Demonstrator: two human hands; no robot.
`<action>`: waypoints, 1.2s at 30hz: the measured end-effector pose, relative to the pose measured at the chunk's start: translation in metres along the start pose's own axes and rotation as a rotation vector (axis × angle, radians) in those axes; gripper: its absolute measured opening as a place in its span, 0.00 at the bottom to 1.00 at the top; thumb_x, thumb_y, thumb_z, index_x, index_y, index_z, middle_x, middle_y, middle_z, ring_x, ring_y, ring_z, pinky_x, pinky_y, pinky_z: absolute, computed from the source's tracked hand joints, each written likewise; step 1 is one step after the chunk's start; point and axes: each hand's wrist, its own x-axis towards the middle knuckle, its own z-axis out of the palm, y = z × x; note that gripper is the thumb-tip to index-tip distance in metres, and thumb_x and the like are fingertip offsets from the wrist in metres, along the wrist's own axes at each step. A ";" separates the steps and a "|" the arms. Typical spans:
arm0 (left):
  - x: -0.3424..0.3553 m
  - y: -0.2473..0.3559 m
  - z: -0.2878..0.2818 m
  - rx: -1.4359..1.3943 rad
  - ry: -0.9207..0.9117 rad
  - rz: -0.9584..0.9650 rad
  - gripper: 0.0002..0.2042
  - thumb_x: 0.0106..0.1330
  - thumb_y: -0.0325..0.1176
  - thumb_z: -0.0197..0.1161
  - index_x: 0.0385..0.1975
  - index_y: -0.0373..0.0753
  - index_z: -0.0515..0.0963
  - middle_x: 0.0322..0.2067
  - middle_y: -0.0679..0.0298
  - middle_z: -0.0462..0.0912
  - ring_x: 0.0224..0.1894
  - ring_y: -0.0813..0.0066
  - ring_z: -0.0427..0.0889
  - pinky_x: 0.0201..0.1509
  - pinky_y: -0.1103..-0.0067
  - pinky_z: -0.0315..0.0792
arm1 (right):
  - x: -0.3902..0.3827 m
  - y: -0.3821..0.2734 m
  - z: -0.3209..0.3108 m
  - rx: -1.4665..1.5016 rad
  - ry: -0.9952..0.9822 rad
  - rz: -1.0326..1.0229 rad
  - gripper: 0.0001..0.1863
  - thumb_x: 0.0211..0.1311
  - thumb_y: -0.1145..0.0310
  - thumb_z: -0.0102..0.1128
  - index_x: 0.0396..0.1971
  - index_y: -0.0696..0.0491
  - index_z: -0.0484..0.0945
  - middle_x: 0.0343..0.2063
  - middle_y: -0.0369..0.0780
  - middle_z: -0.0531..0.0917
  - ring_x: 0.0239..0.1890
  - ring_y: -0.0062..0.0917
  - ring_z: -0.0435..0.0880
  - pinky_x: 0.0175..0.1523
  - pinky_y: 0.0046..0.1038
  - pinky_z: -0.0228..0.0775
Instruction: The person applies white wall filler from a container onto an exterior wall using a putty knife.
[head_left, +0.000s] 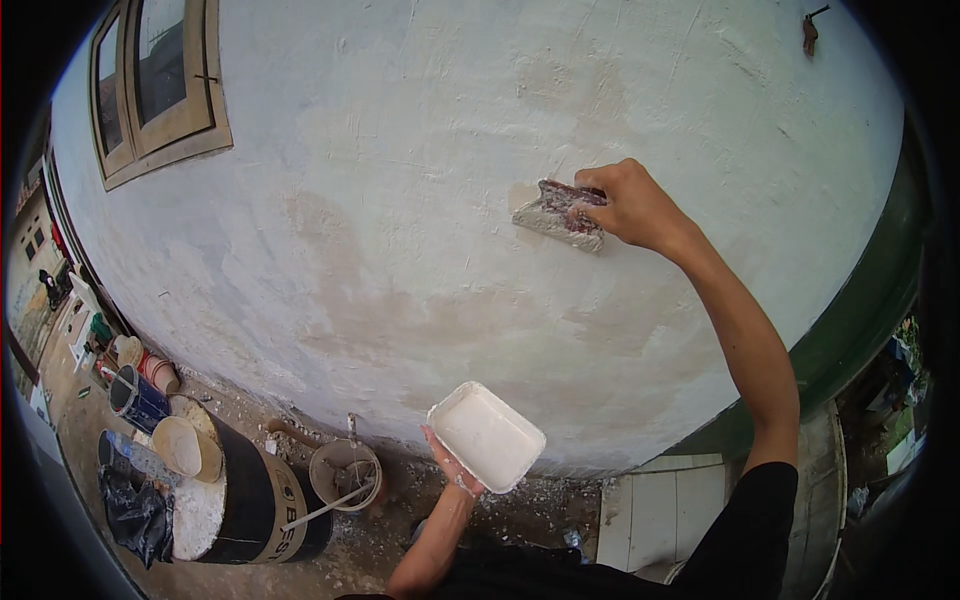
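Illumination: diffuse daylight, moderate; direction cannot be determined. Wall (430, 210) evenly lit, shadows faint and soft-edged. Ground (355, 550) darker; black sleeve (740, 530) shows little detail. Window panes (161, 60) carry reflections. Distortion: pronounced; straight edges bow toward the rim. Corners black, blue fringing at upper left. Focus: centre acceptably sharp, periphery softer.

White tray (488, 437), maroon scraper (560, 212), patchy white-and-tan wall (400, 200), black sleeve (745, 525)
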 end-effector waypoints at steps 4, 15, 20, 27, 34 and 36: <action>0.002 0.015 0.017 -0.009 -0.006 -0.051 0.44 0.58 0.77 0.37 0.67 0.50 0.61 0.62 0.59 0.69 0.61 0.53 0.72 0.60 0.50 0.70 | 0.008 0.021 0.002 -0.105 0.262 0.058 0.13 0.51 0.66 0.70 0.33 0.58 0.84 0.22 0.51 0.82 0.22 0.39 0.81 0.34 0.36 0.72; 0.014 0.087 0.014 0.055 -0.036 -0.327 0.45 0.58 0.77 0.37 0.68 0.50 0.59 0.64 0.59 0.67 0.62 0.53 0.71 0.61 0.51 0.69 | -0.019 0.003 -0.063 -0.173 0.475 0.095 0.12 0.55 0.65 0.66 0.30 0.60 0.79 0.20 0.42 0.79 0.20 0.19 0.72 0.27 0.26 0.64; 0.014 0.104 -0.004 -0.029 -0.077 -0.386 0.45 0.58 0.78 0.37 0.68 0.50 0.59 0.65 0.59 0.66 0.63 0.52 0.70 0.62 0.51 0.68 | -0.077 -0.065 0.029 0.462 0.261 0.322 0.08 0.61 0.72 0.64 0.36 0.61 0.82 0.25 0.34 0.83 0.24 0.09 0.73 0.27 0.17 0.64; 0.004 0.094 0.005 0.049 -0.033 -0.385 0.44 0.60 0.76 0.35 0.68 0.47 0.58 0.64 0.56 0.65 0.64 0.53 0.67 0.65 0.54 0.66 | -0.153 -0.156 0.159 0.553 -0.112 0.579 0.12 0.55 0.66 0.67 0.29 0.61 0.80 0.15 0.45 0.76 0.15 0.26 0.72 0.24 0.28 0.63; -0.019 0.075 -0.022 0.190 0.087 -0.260 0.42 0.62 0.74 0.36 0.65 0.44 0.61 0.61 0.58 0.69 0.61 0.57 0.70 0.63 0.61 0.68 | -0.182 -0.202 0.215 0.213 -0.110 0.340 0.07 0.56 0.73 0.60 0.32 0.61 0.76 0.21 0.49 0.80 0.25 0.43 0.83 0.31 0.41 0.75; -0.021 0.064 -0.031 0.237 0.157 -0.194 0.44 0.59 0.76 0.39 0.65 0.46 0.63 0.60 0.58 0.70 0.59 0.58 0.72 0.63 0.61 0.69 | -0.188 -0.200 0.221 0.201 -0.147 0.318 0.07 0.55 0.74 0.59 0.33 0.61 0.75 0.22 0.49 0.81 0.26 0.44 0.83 0.33 0.40 0.77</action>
